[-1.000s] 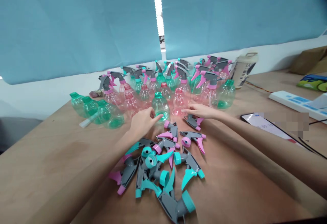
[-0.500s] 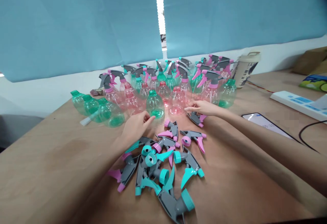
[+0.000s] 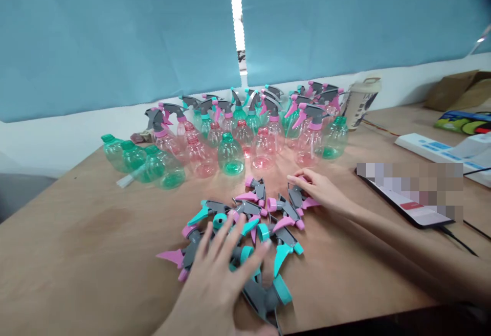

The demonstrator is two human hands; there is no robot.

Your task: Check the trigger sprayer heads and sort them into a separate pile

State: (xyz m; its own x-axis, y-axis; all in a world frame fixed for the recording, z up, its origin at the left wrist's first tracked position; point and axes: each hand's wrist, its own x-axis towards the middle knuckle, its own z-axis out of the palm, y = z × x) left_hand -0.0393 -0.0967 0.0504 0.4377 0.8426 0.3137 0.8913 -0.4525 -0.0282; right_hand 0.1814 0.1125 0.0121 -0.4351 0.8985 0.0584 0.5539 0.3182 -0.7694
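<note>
My left hand (image 3: 220, 269) is open, its fingers spread over a pile of grey trigger spray heads, some turquoise and some pink. Partly covered by it are a pink-and-grey spray head (image 3: 191, 249) and a turquoise-and-grey one (image 3: 264, 295). On the right, my right hand (image 3: 318, 188) has its fingers curled over a pink-and-grey trigger spray head (image 3: 296, 196) lying on the table. Beyond the pile stand an uncapped green bottle (image 3: 230, 156) and an uncapped pink bottle (image 3: 263, 149).
Several bottles with spray heads fitted, such as a pink one (image 3: 310, 141), stand at the back. Uncapped green bottles (image 3: 164, 167) are at left. A phone (image 3: 410, 198), a white power strip (image 3: 429, 149) and a cup (image 3: 360, 103) sit on the right.
My left hand has moved from beside the green bottle back over the pile and spread its fingers. My right hand has come nearer, and the spray head under it has shifted the same way.
</note>
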